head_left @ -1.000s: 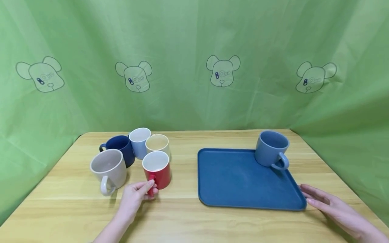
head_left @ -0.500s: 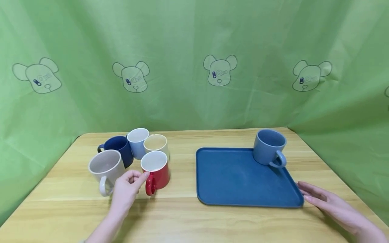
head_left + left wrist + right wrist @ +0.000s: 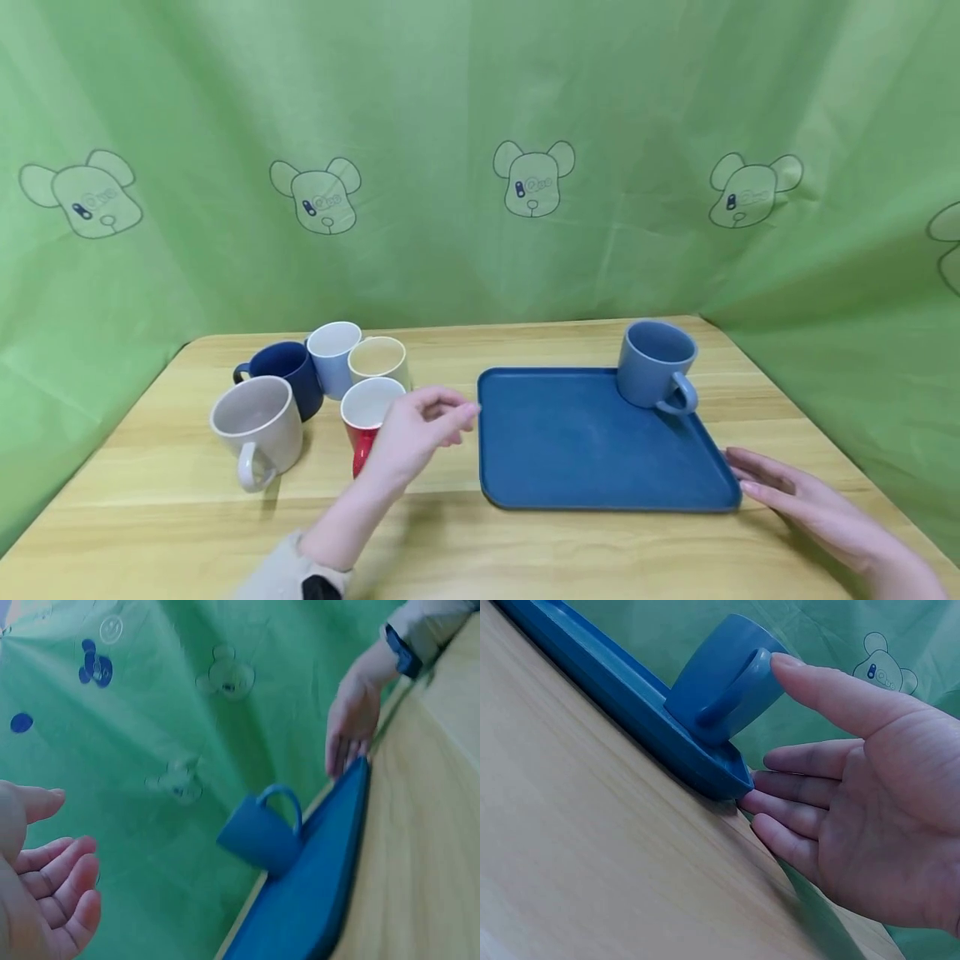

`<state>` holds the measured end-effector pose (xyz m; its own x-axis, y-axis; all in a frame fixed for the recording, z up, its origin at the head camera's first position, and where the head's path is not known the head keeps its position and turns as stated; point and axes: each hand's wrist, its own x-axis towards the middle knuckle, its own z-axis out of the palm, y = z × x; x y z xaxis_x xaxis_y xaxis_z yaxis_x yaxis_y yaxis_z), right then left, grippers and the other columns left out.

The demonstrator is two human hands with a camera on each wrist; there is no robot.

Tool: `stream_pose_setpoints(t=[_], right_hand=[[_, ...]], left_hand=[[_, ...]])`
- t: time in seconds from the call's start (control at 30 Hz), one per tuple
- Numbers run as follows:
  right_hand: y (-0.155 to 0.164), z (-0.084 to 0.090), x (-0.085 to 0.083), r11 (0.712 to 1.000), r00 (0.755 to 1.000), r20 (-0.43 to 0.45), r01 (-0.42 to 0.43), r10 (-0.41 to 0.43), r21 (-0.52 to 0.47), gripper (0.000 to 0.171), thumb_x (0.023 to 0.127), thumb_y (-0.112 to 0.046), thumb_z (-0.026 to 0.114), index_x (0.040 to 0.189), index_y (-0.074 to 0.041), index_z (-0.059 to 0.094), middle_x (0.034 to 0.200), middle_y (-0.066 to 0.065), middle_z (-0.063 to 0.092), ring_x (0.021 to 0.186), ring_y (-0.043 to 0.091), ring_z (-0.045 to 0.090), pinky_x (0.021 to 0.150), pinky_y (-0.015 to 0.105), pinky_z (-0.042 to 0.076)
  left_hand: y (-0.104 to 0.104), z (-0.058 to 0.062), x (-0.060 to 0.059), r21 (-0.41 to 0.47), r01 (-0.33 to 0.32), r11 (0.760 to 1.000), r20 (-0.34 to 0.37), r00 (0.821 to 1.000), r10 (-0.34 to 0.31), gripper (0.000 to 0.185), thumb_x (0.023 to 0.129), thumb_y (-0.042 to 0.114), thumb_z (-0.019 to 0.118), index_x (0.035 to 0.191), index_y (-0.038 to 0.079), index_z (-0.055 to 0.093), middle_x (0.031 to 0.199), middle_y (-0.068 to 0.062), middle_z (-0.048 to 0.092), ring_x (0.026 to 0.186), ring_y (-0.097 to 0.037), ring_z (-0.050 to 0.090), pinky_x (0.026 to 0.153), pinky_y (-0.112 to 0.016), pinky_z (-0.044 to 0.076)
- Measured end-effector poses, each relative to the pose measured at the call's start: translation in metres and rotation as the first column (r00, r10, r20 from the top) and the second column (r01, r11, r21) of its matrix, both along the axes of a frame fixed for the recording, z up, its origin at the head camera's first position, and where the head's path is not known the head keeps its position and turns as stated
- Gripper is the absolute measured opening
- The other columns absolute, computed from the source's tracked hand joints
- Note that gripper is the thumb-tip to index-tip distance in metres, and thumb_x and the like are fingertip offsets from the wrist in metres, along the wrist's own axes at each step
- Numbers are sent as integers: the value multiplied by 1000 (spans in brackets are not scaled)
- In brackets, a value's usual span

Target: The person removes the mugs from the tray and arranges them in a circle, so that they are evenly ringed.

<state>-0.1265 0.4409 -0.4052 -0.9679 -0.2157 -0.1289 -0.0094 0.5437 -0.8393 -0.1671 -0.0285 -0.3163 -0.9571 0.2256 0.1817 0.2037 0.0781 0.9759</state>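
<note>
My left hand [image 3: 420, 429] is in the air between the red mug [image 3: 366, 417] and the blue tray [image 3: 600, 450], holding nothing. In the left wrist view its fingers [image 3: 64, 881] are relaxed and bare. The hand and forearm cover part of the red mug, whose handle points toward me. At the tray's front right corner, my right hand [image 3: 810, 504] rests with relaxed fingers; in the right wrist view the fingertips [image 3: 761, 780] meet the corner edge. A grey-blue mug [image 3: 652, 367] stands upright on the tray's back right corner, handle toward the front right.
Around the red mug on the left stand a light grey mug [image 3: 262, 425], a navy mug [image 3: 296, 371], a pale blue mug [image 3: 332, 362] and a cream mug [image 3: 378, 358], close together. A green curtain [image 3: 420, 275] encloses the wooden table [image 3: 450, 542] at the back and sides.
My left hand has let go of the red mug's handle, drawn back to the left, then swung right past it toward the tray. The right hand stays at the tray corner.
</note>
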Motion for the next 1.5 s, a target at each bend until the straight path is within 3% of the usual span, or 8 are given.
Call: stream_pose_setpoints(t=[0.17, 0.4, 0.63, 0.9, 0.97, 1.07, 1.33, 1.5], right_hand=[[-2, 1, 3, 1000, 1000, -15, 3, -2, 12, 52, 100, -19, 40, 143, 5, 23, 133, -17, 42, 109, -15, 40, 82, 12, 37], [-4, 2, 6, 999, 1000, -3, -12, 12, -34, 52, 100, -17, 39, 143, 8, 21, 123, -34, 41, 110, -15, 40, 82, 12, 37], [-1, 7, 7, 998, 999, 36, -6, 9, -62, 54, 100, -18, 38, 143, 9, 17, 122, -33, 40, 109, -15, 40, 83, 11, 35], [-6, 11, 8, 1000, 999, 48, 14, -12, -24, 55, 100, -21, 40, 144, 6, 20, 144, 24, 30, 108, -17, 39, 82, 13, 37], [-7, 12, 8, 999, 998, 62, 17, -15, -30, 56, 100, -22, 40, 144, 6, 19, 144, 28, 26, 107, -17, 39, 82, 13, 37], [-5, 12, 9, 999, 997, 74, 22, -19, -34, 56, 100, -22, 39, 144, 7, 18, 144, 25, 29, 107, -18, 38, 82, 13, 37], [-5, 9, 11, 998, 998, 66, 8, -4, -64, 55, 100, -20, 40, 144, 7, 18, 133, -16, 40, 110, -16, 39, 84, 12, 36], [-7, 10, 11, 998, 998, 55, 22, -18, -61, 55, 100, -20, 40, 144, 6, 18, 130, -22, 41, 110, -16, 38, 84, 11, 34]], left_hand=[[36, 3, -8, 62, 91, 994, -16, 996, -90, 25, 85, 16, 67, 96, -6, 63, 81, -15, 68, 71, -22, 65, 73, -36, 53], [86, 3, -21, 73, 158, 985, -6, 987, -158, 26, 85, 20, 67, 99, -2, 66, 84, -11, 69, 76, -18, 66, 71, -28, 51], [139, -5, -45, 36, 208, 977, 41, 977, -210, 28, 84, 25, 69, 103, 5, 68, 86, 1, 69, 78, -7, 62, 75, -24, 48], [185, -24, -66, 31, 170, 985, 65, 983, -172, 21, 82, 29, 71, 96, 14, 71, 87, 10, 65, 82, -4, 58, 77, -25, 46], [193, -29, -68, 32, 168, 985, 91, 981, -170, 20, 82, 31, 70, 95, 16, 71, 85, 10, 65, 80, -4, 59, 79, -27, 46], [205, -37, -70, 22, 178, 984, 109, 978, -179, 19, 82, 31, 70, 94, 16, 72, 82, 9, 65, 76, -5, 60, 79, -28, 46], [235, -56, -72, 4, 205, 979, 126, 971, -204, 22, 81, 27, 72, 97, 13, 71, 84, 8, 67, 79, -4, 60, 73, -23, 47], [245, -60, -70, 31, 252, 967, 136, 958, -254, 25, 81, 24, 72, 103, 13, 69, 89, 7, 68, 85, -3, 60, 76, -22, 47]])
